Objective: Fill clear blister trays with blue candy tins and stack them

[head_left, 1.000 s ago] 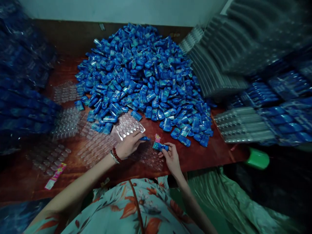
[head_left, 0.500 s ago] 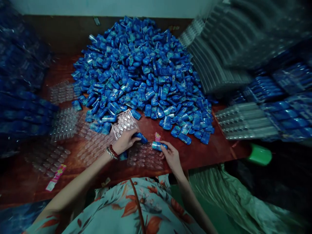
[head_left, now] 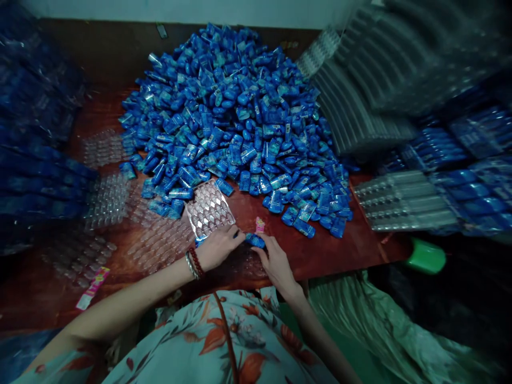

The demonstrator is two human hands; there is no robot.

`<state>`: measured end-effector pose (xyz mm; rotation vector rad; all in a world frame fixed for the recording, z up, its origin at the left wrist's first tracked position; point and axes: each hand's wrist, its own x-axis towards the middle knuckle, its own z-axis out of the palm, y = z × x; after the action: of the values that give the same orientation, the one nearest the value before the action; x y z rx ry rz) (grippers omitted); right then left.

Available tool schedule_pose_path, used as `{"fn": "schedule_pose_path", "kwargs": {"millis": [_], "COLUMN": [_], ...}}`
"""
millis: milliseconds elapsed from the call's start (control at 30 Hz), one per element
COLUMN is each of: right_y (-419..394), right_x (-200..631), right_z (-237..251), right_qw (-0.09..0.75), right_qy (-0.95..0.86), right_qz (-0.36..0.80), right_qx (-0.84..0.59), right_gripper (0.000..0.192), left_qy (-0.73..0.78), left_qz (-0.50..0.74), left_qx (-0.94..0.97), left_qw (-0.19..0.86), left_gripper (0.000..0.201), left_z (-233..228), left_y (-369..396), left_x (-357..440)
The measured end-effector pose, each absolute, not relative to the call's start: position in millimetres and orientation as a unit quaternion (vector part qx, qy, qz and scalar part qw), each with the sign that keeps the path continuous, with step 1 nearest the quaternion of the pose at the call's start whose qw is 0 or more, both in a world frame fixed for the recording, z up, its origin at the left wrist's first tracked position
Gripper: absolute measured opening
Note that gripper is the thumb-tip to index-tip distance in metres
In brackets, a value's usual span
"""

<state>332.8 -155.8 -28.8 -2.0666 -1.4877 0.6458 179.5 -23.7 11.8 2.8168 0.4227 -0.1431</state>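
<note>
My left hand (head_left: 221,247), with bracelets at the wrist, is closed, its fingertips pinching the left end of a small blue wrapped pack (head_left: 255,240). My right hand (head_left: 277,262) has its thumb and fingers closed on the right end. Whether a second pack is hidden under the left fingers I cannot tell. Below the hands lies a clear plastic blister tray (head_left: 251,265), partly covered by them. Another clear tray (head_left: 210,209) with a white edge lies just beyond my left hand. A small pink label (head_left: 260,224) sits just beyond the held pack.
A large heap of blue packs (head_left: 228,117) covers the back of the red-brown table (head_left: 320,250). Clear trays (head_left: 160,240) lie at left, with a pink strip (head_left: 93,288). Stacked trays (head_left: 404,200) and filled blue packages (head_left: 476,194) stand at right, near a green object (head_left: 427,256).
My hands have come together; earlier each held a separate blue pack. My left hand has moved right and slightly down, uncovering more of the white-edged tray.
</note>
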Motion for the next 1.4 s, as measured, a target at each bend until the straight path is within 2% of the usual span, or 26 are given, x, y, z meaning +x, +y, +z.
{"fn": "schedule_pose_path", "kwargs": {"millis": [233, 333, 400, 667, 800, 900, 1033, 1100, 1200, 1300, 1400], "right_y": [-135, -121, -111, -94, -104, -101, -80, -70, -66, -73, -82], "right_x": [325, 319, 317, 314, 335, 367, 397, 400, 399, 401, 403], "right_z": [-6, 10, 17, 20, 32, 33, 11, -3, -18, -25, -26], "right_qw": [-0.025, -0.085, -0.097, -0.086, -0.054, -0.001, -0.003, -0.018, -0.012, 0.066, 0.205], "right_qy": [-0.595, -0.61, -0.622, -0.649, -0.66, -0.589, -0.579, -0.607, -0.617, -0.619, -0.599], "right_qz": [0.13, 0.113, 0.112, 0.138, 0.164, 0.095, 0.03, 0.036, 0.028, 0.033, 0.053], "right_qx": [-0.792, -0.78, -0.769, -0.743, -0.731, -0.803, -0.815, -0.794, -0.787, -0.782, -0.772], "right_gripper": [0.025, 0.024, 0.023, 0.027, 0.027, 0.035, 0.049, 0.057, 0.05, 0.041, 0.036], "left_qy": [0.176, 0.213, 0.231, 0.239, 0.285, 0.395, 0.435, 0.416, 0.379, 0.367, 0.376], "left_qz": [-0.064, -0.035, -0.021, 0.01, 0.125, 0.199, 0.13, 0.069, 0.017, 0.059, 0.119], "left_qx": [0.974, 0.965, 0.96, 0.957, 0.933, 0.88, 0.877, 0.896, 0.915, 0.914, 0.907], "left_qw": [0.128, 0.151, 0.16, 0.163, 0.178, 0.174, 0.154, 0.141, 0.136, 0.161, 0.146], "left_gripper": [0.022, 0.021, 0.022, 0.029, 0.038, 0.033, 0.032, 0.044, 0.061, 0.045, 0.031], "left_z": [14, 6, 2, 0, 0, -2, 0, 2, 1, -3, -3], "left_y": [-29, -36, -40, -39, -27, -2, 33, 40, 39, 39, 50], "left_x": [183, 180, 180, 180, 158, 139, 125, 123, 124, 137, 168]}}
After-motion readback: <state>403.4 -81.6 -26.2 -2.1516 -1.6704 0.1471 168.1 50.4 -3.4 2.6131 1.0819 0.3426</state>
